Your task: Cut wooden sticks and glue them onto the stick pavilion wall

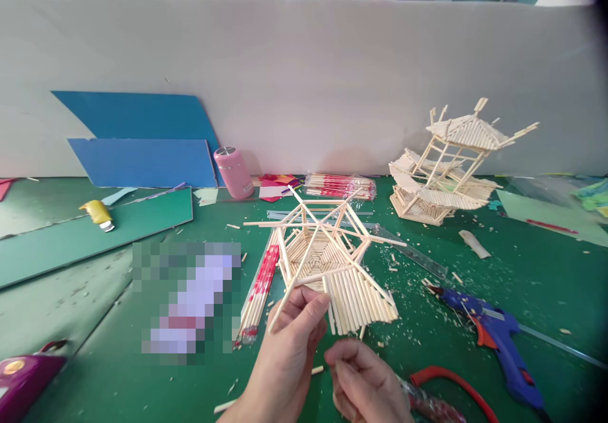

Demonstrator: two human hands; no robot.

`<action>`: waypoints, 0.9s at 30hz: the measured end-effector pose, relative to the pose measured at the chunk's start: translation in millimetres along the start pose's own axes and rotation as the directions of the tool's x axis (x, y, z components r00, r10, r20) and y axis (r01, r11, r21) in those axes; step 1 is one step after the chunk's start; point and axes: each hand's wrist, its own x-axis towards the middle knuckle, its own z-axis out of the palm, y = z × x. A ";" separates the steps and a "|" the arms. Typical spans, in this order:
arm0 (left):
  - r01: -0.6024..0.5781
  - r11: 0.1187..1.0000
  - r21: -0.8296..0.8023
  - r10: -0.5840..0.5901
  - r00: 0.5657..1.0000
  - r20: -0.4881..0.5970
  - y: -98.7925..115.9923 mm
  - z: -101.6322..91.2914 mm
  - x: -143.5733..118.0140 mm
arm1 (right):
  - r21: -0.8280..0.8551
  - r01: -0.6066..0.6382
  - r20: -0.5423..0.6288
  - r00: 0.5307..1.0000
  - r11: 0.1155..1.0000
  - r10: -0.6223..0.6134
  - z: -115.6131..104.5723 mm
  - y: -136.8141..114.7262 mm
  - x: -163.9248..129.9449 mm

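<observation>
My left hand (297, 334) is closed on the front edge of a small pavilion frame (316, 227) built of thin wooden sticks. Its thumb presses beside a row of sticks (358, 303) that fills one sloping roof panel; the other roof sections are open ribs. Through them shows a floor of sticks laid in rings. Just below that panel, my right hand (365, 378) has its fingers curled and pinched together; whatever may be between them is hidden. A blue hot glue gun (498, 334) lies on its side at the right, with a red curved handle (456, 382) nearer my right hand.
A finished-looking stick pavilion (441, 170) stands back right. Behind are a pink tumbler (234, 173), bagged sticks (339, 186) and blue boards (142, 160). Red-tipped sticks (261, 284) lie left of the frame. Scraps litter the green table (403, 296); a pale wall (304, 87) closes the back.
</observation>
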 end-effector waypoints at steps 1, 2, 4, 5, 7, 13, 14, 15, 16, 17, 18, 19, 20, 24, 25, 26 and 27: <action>-0.001 1.000 0.000 0.001 1.000 0.003 0.3 0.2 0.3 | -0.003 0.004 0.003 1.000 1.000 -0.004 -0.4 0.0 -0.2; -0.003 1.000 0.002 0.003 1.000 0.004 0.5 0.5 0.4 | -0.009 0.011 0.002 1.000 1.000 -0.011 -0.7 -0.1 -0.4; -0.001 1.000 0.006 0.001 1.000 -0.001 0.8 0.9 0.4 | -0.022 0.025 -0.001 1.000 0.999 -0.025 -1.4 -0.1 -1.0; -0.001 1.000 0.006 0.001 1.000 -0.001 0.8 1.1 0.3 | -0.027 0.030 -0.003 1.000 0.999 -0.030 -1.7 -0.1 -1.2; 0.000 1.000 0.004 0.000 1.000 -0.001 0.7 1.5 -0.1 | -0.031 0.034 -0.009 0.999 0.999 -0.034 -2.5 0.3 -1.6; -0.001 1.000 0.007 0.001 1.000 -0.003 0.6 3.1 0.4 | -0.037 0.022 -0.018 1.000 0.999 -0.023 -4.0 1.2 -2.5; -0.004 1.000 0.012 0.004 1.000 -0.005 0.8 3.4 0.4 | -0.037 0.024 -0.019 1.000 0.999 -0.025 -4.0 1.1 -2.7; -0.008 1.000 0.020 0.008 1.000 -0.005 1.0 3.7 0.4 | -0.036 0.026 -0.021 0.999 0.999 -0.027 -4.0 1.1 -3.0; -0.013 1.000 0.027 0.013 1.000 -0.007 1.3 3.9 0.3 | -0.035 0.026 -0.022 0.999 0.999 -0.027 -3.9 1.0 -3.1; -0.016 0.999 0.032 0.017 1.000 -0.008 1.5 4.1 0.2 | -0.034 0.025 -0.023 0.999 0.999 -0.025 -3.8 0.9 -3.2; -0.018 0.999 0.036 0.018 1.000 -0.009 1.6 4.2 0.1 | -0.034 0.022 -0.025 0.999 0.999 -0.023 -3.7 0.8 -3.2; -0.018 0.999 0.037 0.019 1.000 -0.009 1.6 4.2 0.0 | -0.035 0.018 -0.026 0.999 0.999 -0.019 -3.6 0.8 -3.1; -0.019 0.999 0.037 0.019 1.000 -0.012 1.6 4.1 0.0 | -0.035 0.015 -0.026 1.000 0.999 -0.016 -3.5 0.7 -2.8; -0.023 0.999 0.047 0.024 1.000 -0.011 1.1 3.5 -0.3 | -0.033 0.012 -0.027 1.000 0.999 -0.013 -2.9 0.4 -1.7; -0.025 0.998 0.050 0.025 1.000 -0.009 1.0 3.4 -0.5 | -0.029 0.007 -0.028 1.000 1.000 -0.008 -2.7 0.3 -1.5; -0.023 0.998 0.051 0.024 1.000 -0.005 0.9 3.3 -0.6 | -0.025 -0.001 -0.028 1.000 1.000 0.000 -2.5 0.2 -1.3; -0.021 0.999 0.049 0.021 1.000 -0.002 0.8 3.4 -0.7 | -0.022 -0.009 -0.027 1.000 1.000 0.009 -2.3 0.1 -1.2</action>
